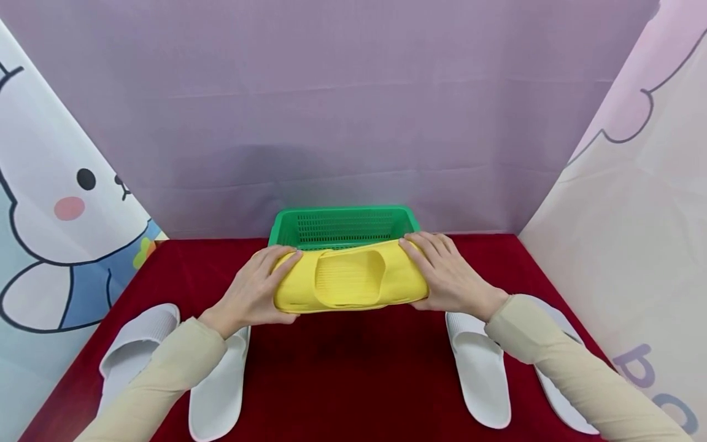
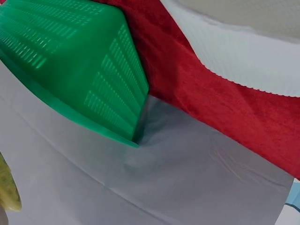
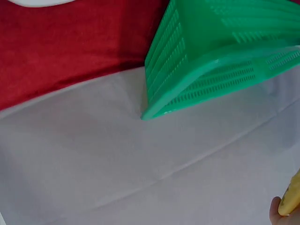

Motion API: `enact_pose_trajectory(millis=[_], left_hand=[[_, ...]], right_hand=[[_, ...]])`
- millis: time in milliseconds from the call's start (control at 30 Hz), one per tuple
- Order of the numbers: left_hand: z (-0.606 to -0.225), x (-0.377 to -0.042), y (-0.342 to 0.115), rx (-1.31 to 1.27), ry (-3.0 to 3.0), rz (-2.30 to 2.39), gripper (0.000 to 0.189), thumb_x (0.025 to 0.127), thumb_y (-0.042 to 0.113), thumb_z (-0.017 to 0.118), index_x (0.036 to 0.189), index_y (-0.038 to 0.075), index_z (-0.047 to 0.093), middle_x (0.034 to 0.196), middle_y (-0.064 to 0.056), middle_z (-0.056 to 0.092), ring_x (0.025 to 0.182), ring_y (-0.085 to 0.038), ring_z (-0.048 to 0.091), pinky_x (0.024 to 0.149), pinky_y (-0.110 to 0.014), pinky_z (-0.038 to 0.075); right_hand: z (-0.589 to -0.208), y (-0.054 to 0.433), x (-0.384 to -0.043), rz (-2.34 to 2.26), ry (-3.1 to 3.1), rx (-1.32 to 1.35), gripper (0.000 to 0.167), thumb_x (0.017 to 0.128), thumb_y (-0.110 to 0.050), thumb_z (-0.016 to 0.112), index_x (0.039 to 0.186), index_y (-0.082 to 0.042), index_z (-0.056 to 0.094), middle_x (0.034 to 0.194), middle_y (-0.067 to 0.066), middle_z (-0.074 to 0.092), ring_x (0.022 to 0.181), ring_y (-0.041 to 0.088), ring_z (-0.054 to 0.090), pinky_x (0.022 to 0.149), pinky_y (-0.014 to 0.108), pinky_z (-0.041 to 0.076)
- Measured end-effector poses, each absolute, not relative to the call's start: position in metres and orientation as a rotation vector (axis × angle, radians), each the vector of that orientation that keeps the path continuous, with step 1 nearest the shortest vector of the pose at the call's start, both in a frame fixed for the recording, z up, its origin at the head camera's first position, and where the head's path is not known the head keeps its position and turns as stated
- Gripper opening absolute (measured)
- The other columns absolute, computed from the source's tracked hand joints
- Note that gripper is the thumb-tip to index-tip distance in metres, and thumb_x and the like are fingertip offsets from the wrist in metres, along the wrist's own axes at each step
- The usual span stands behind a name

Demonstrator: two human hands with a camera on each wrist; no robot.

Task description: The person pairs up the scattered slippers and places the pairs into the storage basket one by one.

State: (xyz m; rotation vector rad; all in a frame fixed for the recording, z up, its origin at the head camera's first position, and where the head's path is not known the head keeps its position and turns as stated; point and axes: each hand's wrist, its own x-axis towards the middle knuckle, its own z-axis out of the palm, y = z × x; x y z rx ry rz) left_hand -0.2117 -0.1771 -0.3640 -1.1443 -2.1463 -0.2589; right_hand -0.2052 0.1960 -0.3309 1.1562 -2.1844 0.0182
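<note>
In the head view, my left hand (image 1: 253, 290) and right hand (image 1: 450, 276) grip opposite ends of yellow slippers (image 1: 293, 285), seemingly a pair tucked into each other. Thumbs lie on the near face, with the other fingers over the top edge and behind. A ribbed insole shows through the opening in the middle. The slippers are held up in front of a green basket (image 1: 345, 212), hiding its lower front. Only a yellow slipper end (image 2: 7, 187) enters the left wrist view. A fingertip and a yellow edge (image 3: 291, 194) show in the right wrist view's corner.
White slippers lie on the red cloth (image 1: 342, 380) under both forearms: a pair at left, one of them (image 1: 218, 393), and a pair at right, one of them (image 1: 482, 380). A purple-grey curtain (image 1: 353, 123) stands behind the basket, with printed panels at both sides.
</note>
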Motion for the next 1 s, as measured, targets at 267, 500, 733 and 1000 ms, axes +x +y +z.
enact_pose_trajectory(millis=[267, 500, 733, 1000], left_hand=[[-0.361, -0.209, -0.169, -1.146, -2.117, -0.231, 0.097, 0.049, 0.046, 0.076, 0.131, 0.005, 0.044, 0.122, -0.016, 0.048, 0.113, -0.032, 0.044, 0.093, -0.049, 0.042], [-0.362, -0.208, -0.164, -1.143, -2.132, -0.201, 0.095, 0.050, 0.047, 0.075, 0.131, 0.006, 0.047, 0.121, -0.014, 0.049, 0.112, -0.029, 0.045, 0.092, -0.046, 0.044], [-0.360, -0.207, -0.163, -1.152, -2.116, -0.194, 0.096, 0.049, 0.047, 0.075, 0.130, 0.006, 0.047, 0.120, -0.014, 0.050, 0.110, -0.030, 0.045, 0.090, -0.046, 0.044], [-0.356, -0.209, -0.162, -1.161, -2.078, -0.195, 0.097, 0.047, 0.047, 0.076, 0.129, 0.005, 0.047, 0.118, -0.015, 0.051, 0.108, -0.030, 0.046, 0.089, -0.047, 0.044]], right_hand=[[-0.340, 0.194, -0.204, 0.148, -2.149, 1.164, 0.103, 0.048, -0.044, 0.079, 0.130, 0.002, 0.037, 0.123, 0.019, 0.045, 0.113, 0.036, 0.042, 0.090, 0.050, 0.038], [-0.349, 0.189, -0.204, 0.230, -2.154, 1.165, 0.102, 0.046, -0.044, 0.079, 0.129, 0.002, 0.039, 0.123, 0.018, 0.047, 0.113, 0.035, 0.042, 0.091, 0.051, 0.038], [-0.352, 0.185, -0.202, 0.270, -2.166, 1.150, 0.098, 0.048, -0.043, 0.078, 0.127, 0.001, 0.041, 0.123, 0.017, 0.047, 0.114, 0.033, 0.042, 0.093, 0.050, 0.037], [-0.350, 0.179, -0.201, 0.267, -2.109, 1.140, 0.096, 0.048, -0.044, 0.078, 0.126, 0.000, 0.042, 0.121, 0.017, 0.048, 0.112, 0.035, 0.043, 0.092, 0.051, 0.039]])
